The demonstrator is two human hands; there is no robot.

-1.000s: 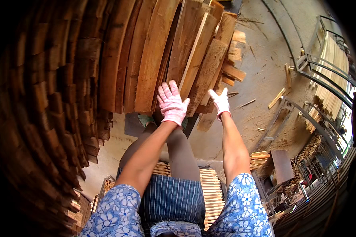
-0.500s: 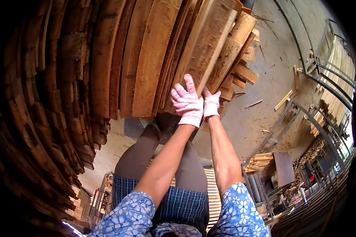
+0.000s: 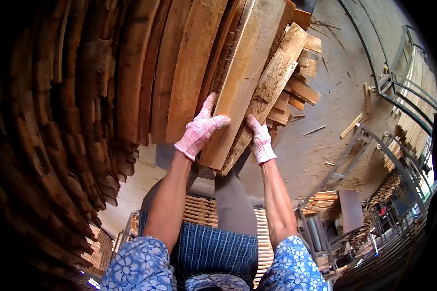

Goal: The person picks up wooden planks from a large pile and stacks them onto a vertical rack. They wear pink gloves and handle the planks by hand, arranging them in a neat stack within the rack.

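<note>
1. Largest on my feed is the dark wood stack (image 3: 77, 92), curving down the left side of the frame.
2. Long brown boards (image 3: 192, 68) come next, side by side across the upper centre.
3. The pale plank (image 3: 247, 82) slants from the top centre to the middle of the frame, its lower end just above the knees. I'd keep its face even, so it doesn't roll onto its neighbour.
4. The rough board (image 3: 277, 72) runs against its right edge, upper centre-right. Its crumbly surface could slip under the gloves, so I'd press flat rather than drag along it.
5. The left hand (image 3: 199, 134), mid-frame, clasps the pale plank's left edge: thumb laid over the face, forefinger stretched upward along the side. I cannot tell how the other fingers sit.
6. The right hand (image 3: 260, 141), opposite, clasps the rough board's right edge, thumb on top; its remaining fingers are hidden beneath. I'd squeeze evenly from both sides and keep fingertips out of the seam.
7. Smallest are the short offcuts (image 3: 303, 92), right of the boards; I'd keep the rough board clear of them.
</note>
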